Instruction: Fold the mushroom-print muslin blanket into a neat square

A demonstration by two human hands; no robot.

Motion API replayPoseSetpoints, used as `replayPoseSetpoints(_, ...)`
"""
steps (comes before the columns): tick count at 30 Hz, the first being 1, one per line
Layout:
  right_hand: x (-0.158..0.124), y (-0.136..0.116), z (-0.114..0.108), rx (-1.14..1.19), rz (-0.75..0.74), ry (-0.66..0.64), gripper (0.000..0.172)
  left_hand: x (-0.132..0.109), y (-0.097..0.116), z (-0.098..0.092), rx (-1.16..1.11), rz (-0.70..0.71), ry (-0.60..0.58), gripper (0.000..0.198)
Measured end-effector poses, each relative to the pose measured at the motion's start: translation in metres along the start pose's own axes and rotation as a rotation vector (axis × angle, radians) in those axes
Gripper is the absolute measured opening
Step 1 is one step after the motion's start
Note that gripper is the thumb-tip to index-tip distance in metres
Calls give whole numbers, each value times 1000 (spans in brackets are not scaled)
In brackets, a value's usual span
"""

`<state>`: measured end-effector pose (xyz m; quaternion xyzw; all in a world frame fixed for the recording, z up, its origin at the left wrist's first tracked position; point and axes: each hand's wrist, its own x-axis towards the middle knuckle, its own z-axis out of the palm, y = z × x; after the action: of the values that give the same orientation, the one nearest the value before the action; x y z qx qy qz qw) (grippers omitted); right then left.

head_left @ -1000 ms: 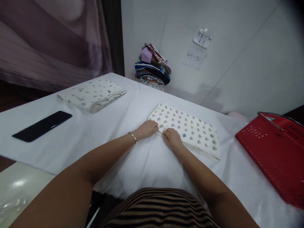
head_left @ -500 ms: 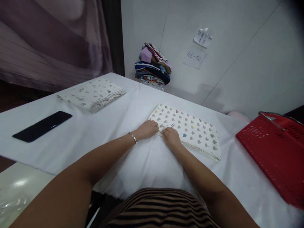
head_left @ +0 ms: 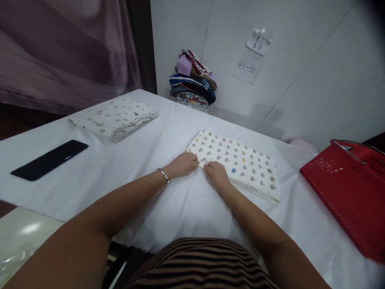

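A folded white cloth with a small grey and coloured print (head_left: 240, 164) lies on the white-covered table (head_left: 126, 168) in front of me. My left hand (head_left: 183, 163) rests on its near left corner, fingers curled over the edge. My right hand (head_left: 217, 174) sits beside it on the same near edge, fingers bent and pinching the cloth. A silver bracelet (head_left: 164, 175) is on my left wrist.
A second folded printed cloth (head_left: 116, 117) lies at the far left. A black phone (head_left: 49, 159) lies at the left edge. A pile of coloured clothes (head_left: 194, 80) stands against the wall. A red plastic basket (head_left: 349, 188) sits at the right.
Both hands stay on the cloth's near edge. Only the view has shifted slightly.
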<state>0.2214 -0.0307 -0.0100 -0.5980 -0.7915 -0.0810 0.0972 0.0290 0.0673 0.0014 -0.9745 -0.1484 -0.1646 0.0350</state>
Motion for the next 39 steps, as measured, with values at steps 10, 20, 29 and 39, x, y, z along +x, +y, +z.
replayPoseSetpoints(10,2,-1,-6,19,21,-50,23,6,-4,-6,-65,-4,-9,18)
replayPoseSetpoints(20,5,-3,-9,-31,27,-86,26,7,-4,-2,-23,-9,-9,20)
replayPoseSetpoints(29,5,-5,-11,-39,36,-95,24,7,-1,-3,128,-10,3,13)
replayPoseSetpoints(39,11,-11,-16,-17,91,-108,19,2,-8,6,171,5,20,13)
